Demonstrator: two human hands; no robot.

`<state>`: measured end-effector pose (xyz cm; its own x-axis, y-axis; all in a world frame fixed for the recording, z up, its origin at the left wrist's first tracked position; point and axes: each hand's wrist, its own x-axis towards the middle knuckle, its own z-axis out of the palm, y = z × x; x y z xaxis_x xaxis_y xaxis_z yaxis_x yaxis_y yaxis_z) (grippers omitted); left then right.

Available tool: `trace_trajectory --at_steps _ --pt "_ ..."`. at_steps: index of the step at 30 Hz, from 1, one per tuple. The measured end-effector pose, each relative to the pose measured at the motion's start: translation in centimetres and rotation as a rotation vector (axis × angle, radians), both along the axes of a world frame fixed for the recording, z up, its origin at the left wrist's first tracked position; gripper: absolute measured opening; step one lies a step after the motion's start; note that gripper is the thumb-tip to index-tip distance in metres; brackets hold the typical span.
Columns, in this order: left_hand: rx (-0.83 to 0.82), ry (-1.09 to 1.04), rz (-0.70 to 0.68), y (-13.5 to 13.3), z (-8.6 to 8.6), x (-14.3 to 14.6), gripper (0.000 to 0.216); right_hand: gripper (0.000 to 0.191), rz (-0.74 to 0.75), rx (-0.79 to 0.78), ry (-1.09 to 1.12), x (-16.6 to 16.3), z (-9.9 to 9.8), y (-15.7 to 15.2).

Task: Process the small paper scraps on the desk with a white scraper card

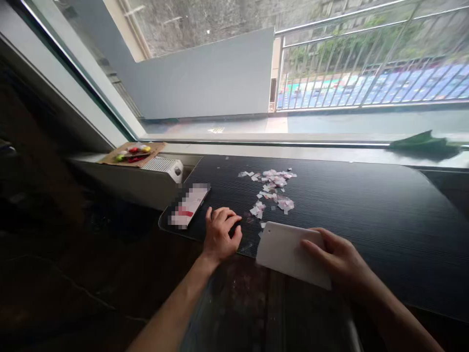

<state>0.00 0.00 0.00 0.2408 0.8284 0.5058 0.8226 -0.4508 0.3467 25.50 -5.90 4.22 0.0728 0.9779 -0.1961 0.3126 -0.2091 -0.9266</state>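
My right hand (339,254) grips a white rectangular slab (286,249) with rounded corners and a small dark dot near one corner. The thumb lies over its face, and the slab tilts above the table's near edge. My left hand (222,232) rests at the tabletop's front edge with fingers bent and thumb apart from the index finger; nothing shows between them. Beyond both hands lie many small torn-looking pale pink and white scraps (275,180), loosely heaped on the black table (351,205). A few scraps are close to the slab's left corner.
A pixelated flat thing (190,205) with a red patch lies left of my left hand. Past the table's left end are a white device with a knob (172,168) and a brown board (110,157) bearing colourful items. A green leaf-like piece (427,144) sits on the window sill.
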Motion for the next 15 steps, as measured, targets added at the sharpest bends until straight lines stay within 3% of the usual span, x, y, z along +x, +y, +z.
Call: trace_trajectory --at_steps 2,4,10,15 --pt "-0.005 0.009 0.004 -0.1 0.0 0.1 0.017 0.029 0.133 0.093 -0.095 0.2 0.3 -0.8" --pt "-0.005 0.013 0.007 -0.2 0.0 0.1 0.018 0.024 0.16 0.173 -0.173 0.4 0.7 -1.4" --pt "0.017 0.004 0.013 -0.1 -0.3 0.2 0.018 0.028 -0.209 0.332 -0.311 1.0 1.9 0.4" --pt "0.014 0.0 0.014 0.1 -0.3 0.0 0.018 0.025 -0.136 0.39 -0.353 -0.1 1.8 2.5"
